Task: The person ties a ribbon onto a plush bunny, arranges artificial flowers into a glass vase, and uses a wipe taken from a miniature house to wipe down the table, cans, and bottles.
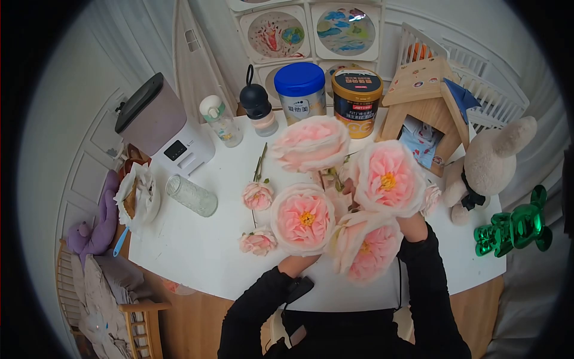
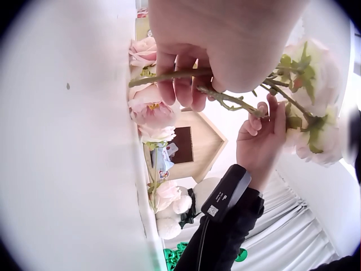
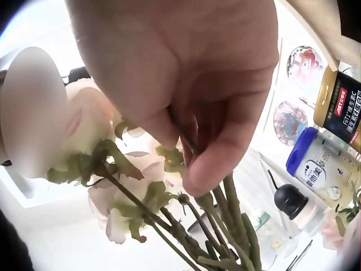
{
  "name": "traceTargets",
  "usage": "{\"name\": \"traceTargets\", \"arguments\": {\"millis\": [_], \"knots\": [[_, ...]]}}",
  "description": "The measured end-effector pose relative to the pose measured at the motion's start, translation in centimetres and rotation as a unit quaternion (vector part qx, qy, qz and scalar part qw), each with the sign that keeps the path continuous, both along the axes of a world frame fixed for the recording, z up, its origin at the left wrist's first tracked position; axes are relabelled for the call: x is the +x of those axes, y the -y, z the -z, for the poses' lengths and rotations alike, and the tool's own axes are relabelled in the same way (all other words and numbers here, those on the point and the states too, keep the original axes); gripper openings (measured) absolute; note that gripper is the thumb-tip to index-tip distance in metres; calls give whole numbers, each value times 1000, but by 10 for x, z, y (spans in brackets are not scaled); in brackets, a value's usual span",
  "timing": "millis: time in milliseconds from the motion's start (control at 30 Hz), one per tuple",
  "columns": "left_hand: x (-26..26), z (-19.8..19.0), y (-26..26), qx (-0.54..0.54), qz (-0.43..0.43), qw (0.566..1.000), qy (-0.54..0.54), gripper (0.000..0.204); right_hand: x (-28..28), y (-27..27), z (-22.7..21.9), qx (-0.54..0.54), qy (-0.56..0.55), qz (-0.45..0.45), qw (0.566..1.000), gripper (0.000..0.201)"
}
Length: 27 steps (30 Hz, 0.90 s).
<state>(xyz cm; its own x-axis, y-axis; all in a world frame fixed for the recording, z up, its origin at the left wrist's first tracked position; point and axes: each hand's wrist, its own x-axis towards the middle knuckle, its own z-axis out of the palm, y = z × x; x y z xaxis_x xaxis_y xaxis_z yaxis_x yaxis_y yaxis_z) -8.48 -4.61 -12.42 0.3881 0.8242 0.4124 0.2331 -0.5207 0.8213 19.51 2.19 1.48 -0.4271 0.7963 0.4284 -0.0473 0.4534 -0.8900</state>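
Pink blooms fill the space above the white desk (image 1: 197, 251), a bunch of flowers (image 1: 335, 191) held up between both hands of the person in black sleeves. The left hand (image 2: 225, 45) has its fingers (image 2: 183, 84) curled round a green stem (image 2: 169, 75) that lies crosswise under the palm, gripping it firmly. The right hand (image 3: 186, 84) pinches the gathered stems (image 3: 225, 226) between thumb and bent fingers (image 3: 220, 158), the heads hanging off to one side in the wrist view. Two smaller pink flowers (image 1: 258, 195) lie loose on the desk just left of the bunch, one with its stem pointing away toward the back. Beyond them stand a blue-lidded tin (image 1: 300, 90) and a gold-and-black tin (image 1: 357, 99), side by side, with a dark-capped bottle (image 1: 258, 107) to their left. A wooden toy house (image 1: 421, 107) and a plush rabbit (image 1: 490, 161) sit at the right. A glass jar (image 1: 191, 195) lies on its side near the left edge.
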Motion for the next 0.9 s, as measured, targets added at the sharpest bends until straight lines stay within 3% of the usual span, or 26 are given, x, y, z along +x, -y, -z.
{"name": "traceTargets", "arguments": {"millis": [133,467,900], "knots": [[45,-9,-38,-11,4,1000,-11,42,-5,2,15,76,-49,11,996,30],[63,-13,-48,-27,9,999,-32,45,2,26,0,66,57,-21,996,33],[33,-11,-20,-39,-4,998,-51,49,-2,21,-38,66,200,-81,974,38]]}}
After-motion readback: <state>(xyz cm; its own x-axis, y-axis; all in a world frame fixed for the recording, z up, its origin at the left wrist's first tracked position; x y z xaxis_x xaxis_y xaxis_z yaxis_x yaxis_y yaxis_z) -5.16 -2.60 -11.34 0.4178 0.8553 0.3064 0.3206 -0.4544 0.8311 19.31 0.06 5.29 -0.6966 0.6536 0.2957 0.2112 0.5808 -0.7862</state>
